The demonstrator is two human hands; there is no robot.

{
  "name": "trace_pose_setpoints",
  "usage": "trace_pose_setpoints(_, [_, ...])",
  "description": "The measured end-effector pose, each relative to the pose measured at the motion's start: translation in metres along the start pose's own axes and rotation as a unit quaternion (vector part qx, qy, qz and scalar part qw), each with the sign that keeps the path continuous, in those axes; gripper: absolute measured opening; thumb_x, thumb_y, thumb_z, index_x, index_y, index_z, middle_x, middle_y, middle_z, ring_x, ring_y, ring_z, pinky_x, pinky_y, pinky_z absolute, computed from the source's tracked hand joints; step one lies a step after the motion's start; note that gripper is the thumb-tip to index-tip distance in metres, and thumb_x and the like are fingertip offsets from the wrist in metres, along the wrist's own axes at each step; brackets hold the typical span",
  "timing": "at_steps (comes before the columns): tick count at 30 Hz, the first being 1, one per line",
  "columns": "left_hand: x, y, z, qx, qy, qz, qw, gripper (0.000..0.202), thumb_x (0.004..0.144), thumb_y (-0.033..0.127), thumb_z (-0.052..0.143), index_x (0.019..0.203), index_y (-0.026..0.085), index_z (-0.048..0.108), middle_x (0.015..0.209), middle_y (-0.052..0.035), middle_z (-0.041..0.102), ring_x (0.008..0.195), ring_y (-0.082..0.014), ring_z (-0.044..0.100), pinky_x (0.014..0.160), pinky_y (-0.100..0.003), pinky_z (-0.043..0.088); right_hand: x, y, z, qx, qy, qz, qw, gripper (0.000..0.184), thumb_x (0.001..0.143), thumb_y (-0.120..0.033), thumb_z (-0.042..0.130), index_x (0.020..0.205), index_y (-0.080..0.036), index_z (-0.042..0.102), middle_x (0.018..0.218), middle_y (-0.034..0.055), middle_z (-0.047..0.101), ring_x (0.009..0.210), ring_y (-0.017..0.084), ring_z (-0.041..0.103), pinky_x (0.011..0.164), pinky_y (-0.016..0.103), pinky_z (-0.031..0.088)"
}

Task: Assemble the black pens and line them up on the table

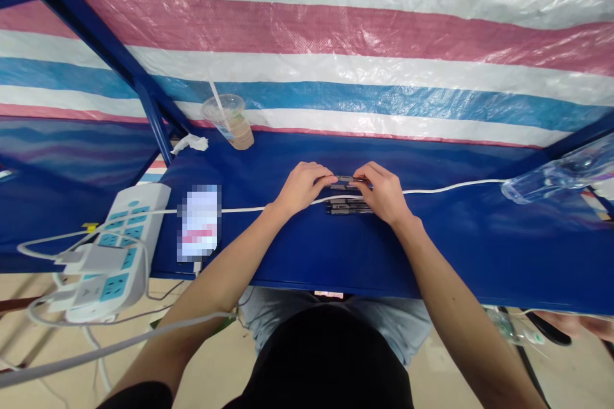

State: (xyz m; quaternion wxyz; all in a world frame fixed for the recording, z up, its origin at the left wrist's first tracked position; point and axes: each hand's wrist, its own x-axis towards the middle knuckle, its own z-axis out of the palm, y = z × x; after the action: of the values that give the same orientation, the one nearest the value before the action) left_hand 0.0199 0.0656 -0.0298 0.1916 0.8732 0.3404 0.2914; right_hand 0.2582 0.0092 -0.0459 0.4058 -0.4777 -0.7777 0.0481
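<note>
My left hand [302, 188] and my right hand [381, 192] meet above the blue tabletop [460, 249]. Between their fingertips they pinch a small dark grey plastic-and-metal part [344, 182], partly hidden by my fingers. Just below my hands, several slim dark parts [349, 207] lie side by side on the table. They look like pens or connectors, but the picture does not settle which. A white cable [446, 188] runs across the table under my wrists.
A white power strip [122, 249] with blue sockets and plugged-in cords sits at the left table edge. Next to it lies a phone [199, 223] with a blurred screen. A plastic cup [229, 121] with a straw, a tissue [189, 144] and a clear plastic bottle [559, 172] stand along the back. A striped tarpaulin [307, 32] hangs behind.
</note>
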Motion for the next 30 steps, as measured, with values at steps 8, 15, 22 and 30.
trace_pose_setpoints(8, [-0.002,-0.001,-0.001,0.004,0.028,0.004,1.000,0.042,0.109,0.051,0.057,0.085,0.025,0.080,0.087,-0.0018,0.082,0.088,-0.0222,0.075,0.092,-0.041,0.050,0.000,0.000,0.003,-0.052,0.010,-0.014,0.998,0.019,0.105,-0.031,0.066,0.091,-0.023,0.075,0.086,0.0040,0.076,0.074,0.021,0.067,0.073,0.036,0.046])
trace_pose_setpoints(15, [-0.002,0.001,-0.004,0.030,0.103,0.003,0.994,0.039,0.108,0.055,0.058,0.100,0.024,0.081,0.098,-0.0050,0.083,0.092,-0.0223,0.074,0.090,-0.040,0.051,0.003,-0.001,-0.006,-0.001,0.070,0.072,0.995,0.034,0.095,-0.058,0.077,0.094,-0.024,0.078,0.088,0.0059,0.081,0.081,0.026,0.069,0.085,0.044,0.049])
trace_pose_setpoints(22, [-0.002,0.000,-0.008,0.005,0.174,-0.002,0.985,0.036,0.107,0.053,0.060,0.104,0.023,0.080,0.100,-0.0051,0.081,0.094,-0.0217,0.072,0.092,-0.038,0.053,0.011,-0.010,-0.021,0.393,0.104,0.257,0.877,0.047,0.099,-0.070,0.063,0.101,-0.026,0.079,0.081,0.0034,0.074,0.063,0.018,0.060,0.066,0.036,0.052])
trace_pose_setpoints(30, [-0.003,0.002,-0.007,-0.008,0.143,0.008,0.990,0.037,0.108,0.053,0.058,0.107,0.022,0.078,0.101,-0.0064,0.080,0.095,-0.0219,0.071,0.091,-0.038,0.054,0.014,-0.017,-0.030,0.539,-0.027,0.325,0.776,0.083,0.095,-0.093,0.033,0.102,-0.024,0.078,0.074,0.0058,0.068,0.052,0.016,0.048,0.054,0.036,0.045])
